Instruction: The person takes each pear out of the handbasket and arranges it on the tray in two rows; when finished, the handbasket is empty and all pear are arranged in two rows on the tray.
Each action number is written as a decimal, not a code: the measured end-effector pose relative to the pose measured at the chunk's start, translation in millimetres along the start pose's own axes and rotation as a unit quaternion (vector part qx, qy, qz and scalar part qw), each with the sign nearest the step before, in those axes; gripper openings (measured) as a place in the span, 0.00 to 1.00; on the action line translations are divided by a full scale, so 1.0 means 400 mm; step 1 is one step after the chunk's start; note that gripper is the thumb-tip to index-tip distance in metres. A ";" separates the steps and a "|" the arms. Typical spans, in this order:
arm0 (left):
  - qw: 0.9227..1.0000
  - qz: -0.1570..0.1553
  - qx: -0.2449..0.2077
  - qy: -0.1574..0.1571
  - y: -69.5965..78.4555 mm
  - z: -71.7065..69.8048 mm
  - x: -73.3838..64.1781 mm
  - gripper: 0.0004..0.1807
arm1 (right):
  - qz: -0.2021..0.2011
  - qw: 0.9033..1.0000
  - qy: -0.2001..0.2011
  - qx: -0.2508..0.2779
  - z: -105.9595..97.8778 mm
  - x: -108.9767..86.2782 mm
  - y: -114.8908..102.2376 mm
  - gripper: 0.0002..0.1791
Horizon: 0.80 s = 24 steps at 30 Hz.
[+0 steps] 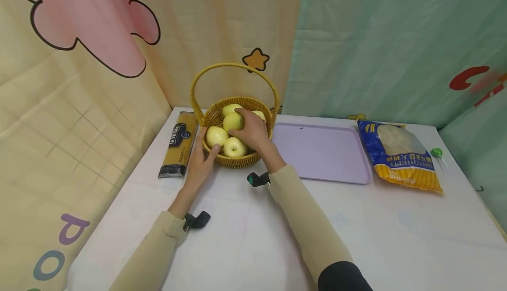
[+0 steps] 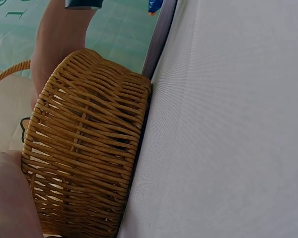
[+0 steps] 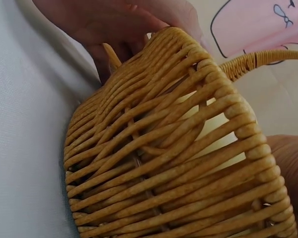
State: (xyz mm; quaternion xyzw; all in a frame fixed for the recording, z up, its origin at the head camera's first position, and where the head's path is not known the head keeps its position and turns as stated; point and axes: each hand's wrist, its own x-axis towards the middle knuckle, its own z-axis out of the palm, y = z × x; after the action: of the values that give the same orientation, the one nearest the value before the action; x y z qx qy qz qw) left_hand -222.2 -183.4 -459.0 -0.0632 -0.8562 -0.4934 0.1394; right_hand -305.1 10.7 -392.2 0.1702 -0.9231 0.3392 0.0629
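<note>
A yellow wicker basket [image 1: 236, 163] with a tall arched handle stands on the white table, several pale yellow-green apples [image 1: 235, 147] inside it. At the basket's left side, my left hand [image 1: 200, 164] grips the rim, the thumb over the edge. My right hand [image 1: 253, 129] reaches over the rim and holds one apple [image 1: 232, 123] between thumb and fingers, on top of the others. Both wrist views are mostly filled by the woven basket wall [image 2: 89, 148], which hides the held apple. In the right wrist view, the left hand [image 3: 124, 25] shows at the rim.
A spaghetti packet [image 1: 179, 145] lies left of the basket. To the right is a flat lilac tray [image 1: 322, 152], followed by a blue and yellow pasta bag [image 1: 400, 156] and a green lollipop [image 1: 436, 152]. Printed curtains hang behind and beside the table.
</note>
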 end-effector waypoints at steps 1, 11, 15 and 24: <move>1.000 0.000 0.000 0.000 -0.001 -0.001 0.000 0.41 | 0.002 1.000 -0.001 -0.002 0.000 0.003 -0.001 0.40; 1.000 0.003 -0.016 0.005 -0.003 0.013 0.000 0.40 | 0.005 1.000 0.002 -0.031 0.000 0.016 0.003 0.41; 1.000 0.000 -0.020 0.005 0.003 0.014 0.000 0.41 | 0.001 0.999 0.007 -0.031 -0.002 0.019 0.005 0.41; 1.000 -0.004 -0.009 0.002 0.001 0.003 0.001 0.41 | -0.004 1.000 0.025 0.016 -0.006 0.009 -0.001 0.40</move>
State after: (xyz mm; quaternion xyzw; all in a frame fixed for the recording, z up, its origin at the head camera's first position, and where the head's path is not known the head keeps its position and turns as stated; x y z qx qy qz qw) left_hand -222.8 -182.4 -459.1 -0.0603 -0.8518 -0.5016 0.1386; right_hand -308.3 11.0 -389.5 0.1661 -0.9149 0.3579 0.0847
